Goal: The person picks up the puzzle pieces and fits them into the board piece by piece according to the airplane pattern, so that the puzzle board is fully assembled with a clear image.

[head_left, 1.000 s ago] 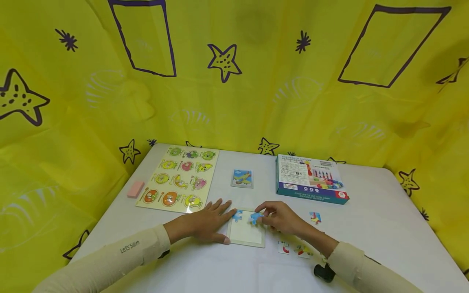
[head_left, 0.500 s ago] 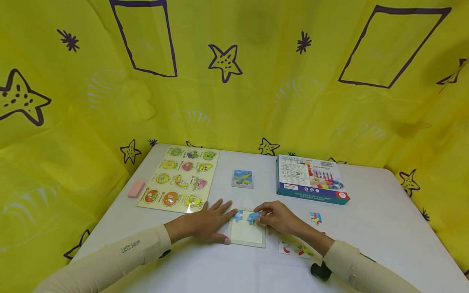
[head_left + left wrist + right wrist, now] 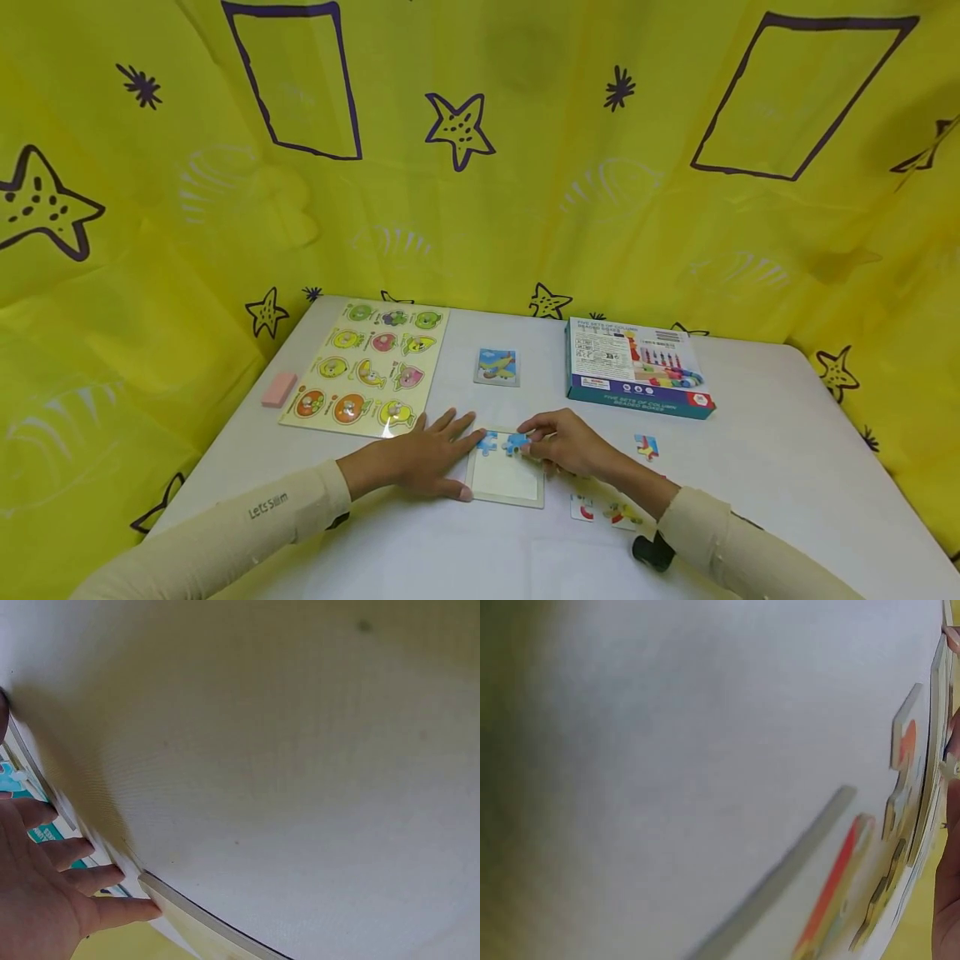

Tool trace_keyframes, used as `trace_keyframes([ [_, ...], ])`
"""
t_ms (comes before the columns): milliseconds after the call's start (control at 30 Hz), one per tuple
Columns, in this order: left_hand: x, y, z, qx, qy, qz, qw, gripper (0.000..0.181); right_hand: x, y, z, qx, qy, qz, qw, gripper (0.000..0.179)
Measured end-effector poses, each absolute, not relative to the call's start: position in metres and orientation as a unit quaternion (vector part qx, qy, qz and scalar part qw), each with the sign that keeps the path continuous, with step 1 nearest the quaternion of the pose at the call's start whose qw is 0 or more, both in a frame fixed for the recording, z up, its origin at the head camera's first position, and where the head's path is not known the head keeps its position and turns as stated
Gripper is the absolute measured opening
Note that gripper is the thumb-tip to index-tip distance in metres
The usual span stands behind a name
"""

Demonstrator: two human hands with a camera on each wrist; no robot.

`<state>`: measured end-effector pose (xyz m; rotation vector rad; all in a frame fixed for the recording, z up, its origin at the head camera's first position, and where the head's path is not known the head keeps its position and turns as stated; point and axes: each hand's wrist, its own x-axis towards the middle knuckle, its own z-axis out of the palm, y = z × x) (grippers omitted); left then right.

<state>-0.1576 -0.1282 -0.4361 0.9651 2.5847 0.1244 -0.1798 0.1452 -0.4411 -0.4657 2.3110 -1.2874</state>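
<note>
A shallow puzzle tray (image 3: pixel 504 482) lies in the middle of the table in the head view. One blue jigsaw piece (image 3: pixel 488 444) sits in its far left corner. My left hand (image 3: pixel 429 460) lies flat with fingers spread, the index fingertip by that piece and the thumb at the tray's left edge. My right hand (image 3: pixel 568 443) pinches a second blue jigsaw piece (image 3: pixel 514 444) at the tray's far side, just right of the first. Loose jigsaw pieces (image 3: pixel 582 507) lie near the tray's lower right; another piece (image 3: pixel 647 447) lies farther right. The right forearm may hide more.
Beyond the tray sits a small airplane puzzle (image 3: pixel 497 367). A fruit puzzle board (image 3: pixel 363 367) and a pink block (image 3: pixel 279 389) lie at the left. At the back right is a beaded-toy box (image 3: pixel 637 367). A yellow curtain (image 3: pixel 480 208) hangs behind the table.
My right hand has shifted slightly left, bringing the pinched jigsaw piece closer to the one in the corner. The left hand has stayed in place.
</note>
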Motion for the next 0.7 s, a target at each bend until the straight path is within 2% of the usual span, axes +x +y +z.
trace_keyframes([
  [700,-0.157,-0.127,-0.433,0.343,0.920,0.036,0.187,0.091,-0.188,0.131,-0.444,-0.175,0.836,-0.467,0.228,0.031],
])
